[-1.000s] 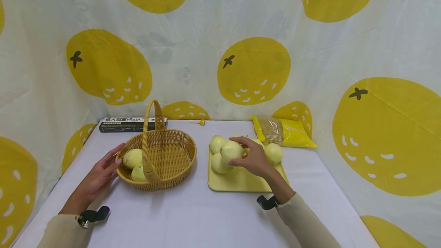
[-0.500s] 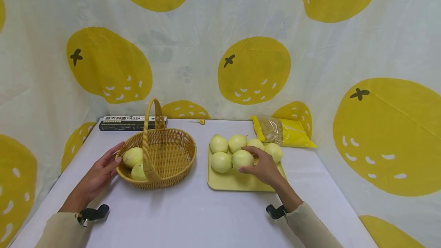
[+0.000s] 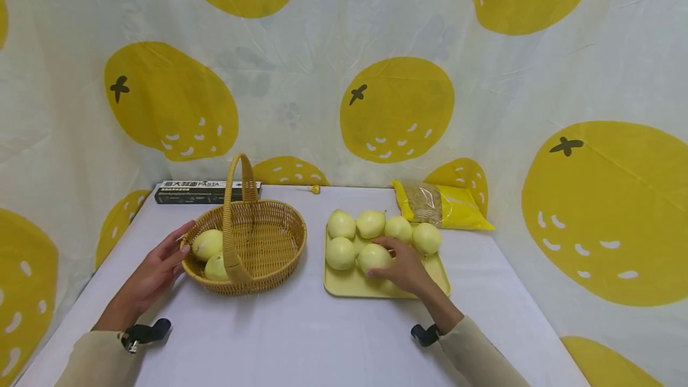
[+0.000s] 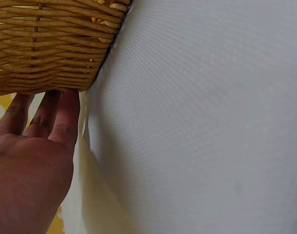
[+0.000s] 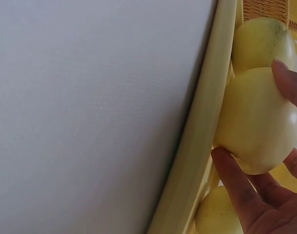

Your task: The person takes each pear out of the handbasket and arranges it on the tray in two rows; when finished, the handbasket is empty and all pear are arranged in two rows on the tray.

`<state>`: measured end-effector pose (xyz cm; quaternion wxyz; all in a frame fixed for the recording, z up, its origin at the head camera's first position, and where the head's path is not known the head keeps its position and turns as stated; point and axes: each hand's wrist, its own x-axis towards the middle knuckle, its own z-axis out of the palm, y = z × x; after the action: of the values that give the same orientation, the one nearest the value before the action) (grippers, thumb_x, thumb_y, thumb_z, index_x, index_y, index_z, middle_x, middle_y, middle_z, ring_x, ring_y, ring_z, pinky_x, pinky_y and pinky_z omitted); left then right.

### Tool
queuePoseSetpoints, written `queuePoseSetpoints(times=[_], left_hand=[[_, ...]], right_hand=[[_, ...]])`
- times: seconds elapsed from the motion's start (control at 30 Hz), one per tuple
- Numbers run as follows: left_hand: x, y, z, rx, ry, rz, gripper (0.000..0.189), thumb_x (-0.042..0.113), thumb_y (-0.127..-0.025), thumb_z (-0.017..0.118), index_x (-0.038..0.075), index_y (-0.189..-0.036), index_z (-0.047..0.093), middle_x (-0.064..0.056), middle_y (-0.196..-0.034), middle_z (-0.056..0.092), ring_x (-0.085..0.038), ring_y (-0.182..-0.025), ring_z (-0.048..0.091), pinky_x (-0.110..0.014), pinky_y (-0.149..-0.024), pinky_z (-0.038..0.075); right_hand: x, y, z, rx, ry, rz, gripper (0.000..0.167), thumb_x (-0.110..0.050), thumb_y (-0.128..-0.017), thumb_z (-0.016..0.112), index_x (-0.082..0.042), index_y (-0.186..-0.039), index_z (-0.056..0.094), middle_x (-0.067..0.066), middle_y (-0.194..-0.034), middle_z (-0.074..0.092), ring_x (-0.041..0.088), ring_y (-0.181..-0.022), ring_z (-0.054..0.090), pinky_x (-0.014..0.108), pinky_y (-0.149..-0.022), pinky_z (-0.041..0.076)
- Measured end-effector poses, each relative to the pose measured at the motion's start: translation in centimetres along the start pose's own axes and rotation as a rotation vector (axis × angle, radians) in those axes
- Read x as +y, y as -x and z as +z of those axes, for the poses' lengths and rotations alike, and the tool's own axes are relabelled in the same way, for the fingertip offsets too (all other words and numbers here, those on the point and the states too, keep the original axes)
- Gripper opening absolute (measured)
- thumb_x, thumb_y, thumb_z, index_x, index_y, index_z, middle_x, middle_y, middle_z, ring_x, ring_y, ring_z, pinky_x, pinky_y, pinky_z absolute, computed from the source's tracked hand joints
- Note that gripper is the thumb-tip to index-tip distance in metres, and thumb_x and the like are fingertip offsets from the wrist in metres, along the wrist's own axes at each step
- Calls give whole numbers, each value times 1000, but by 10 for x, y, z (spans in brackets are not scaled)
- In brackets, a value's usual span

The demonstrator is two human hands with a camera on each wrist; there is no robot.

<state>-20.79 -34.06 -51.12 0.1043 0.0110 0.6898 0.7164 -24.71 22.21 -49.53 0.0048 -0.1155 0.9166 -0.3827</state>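
Observation:
My right hand [image 3: 405, 266] grips a pale yellow round fruit [image 3: 373, 259], low over the front of the yellow tray [image 3: 371, 289]. In the right wrist view, thumb and fingers curve around this fruit [image 5: 258, 119], which overlaps another fruit [image 5: 263, 43] beyond it. Several similar fruits [image 3: 341, 224] stand on the tray, mostly along its back. At the left, my left hand [image 3: 153, 276] rests against the side of a wicker basket [image 3: 271, 279]. The left wrist view shows its extended fingers [image 4: 63, 117] touching the woven wall. Two pale fruits [image 3: 207, 245] lie in the basket's left part.
A dark pasta box [image 3: 188, 194] lies behind the basket, whose tall handle [image 3: 229, 220] arches over its middle. A small yellow item [image 3: 314, 189] lies at the back edge. Behind the tray is a yellow bag [image 3: 443, 205]. Patterned cloth [image 3: 301, 76] hangs around the white table.
My right hand has brought the held fruit from over the tray's back left down toward its front, first rightward, then slightly left. The left hand and basket have stayed in place.

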Motion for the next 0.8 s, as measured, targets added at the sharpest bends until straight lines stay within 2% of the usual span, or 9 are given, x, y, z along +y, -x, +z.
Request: queuePoseSetpoints(times=[0.33, 0.57, 0.8], left_hand=[[1, -1, 1, 7, -10, -3, 73, 32, -111, 57, 39, -171, 16, 1, -182, -8, -41, -166, -7, -7, -97, 53], [0, -1, 1, 7, -9, 0, 73, 31, -111, 57, 39, -171, 16, 2, -182, -8, -41, -166, -8, -8, -97, 53], [1, 0, 1, 5, -7, -1, 73, 32, -111, 57, 39, -171, 16, 3, -182, -8, -41, -166, -8, -7, -97, 53]], right_hand=[[-3, 0, 3, -9, 50, 17, 81, -39, -71, 100, -21, -143, 66, 3, -144, 68, 34, -128, 65, 54, -110, 53], [-1, 4, 0, -30, 41, -12, 84, -41, -74, 98, -21, -147, 63, 4, -149, 66, 35, -128, 65, 56, -109, 53], [-3, 7, -5, -31, 5, 13, 84, -39, -74, 98, -20, -147, 63, 5, -149, 66, 35, -130, 66, 54, -109, 56]])
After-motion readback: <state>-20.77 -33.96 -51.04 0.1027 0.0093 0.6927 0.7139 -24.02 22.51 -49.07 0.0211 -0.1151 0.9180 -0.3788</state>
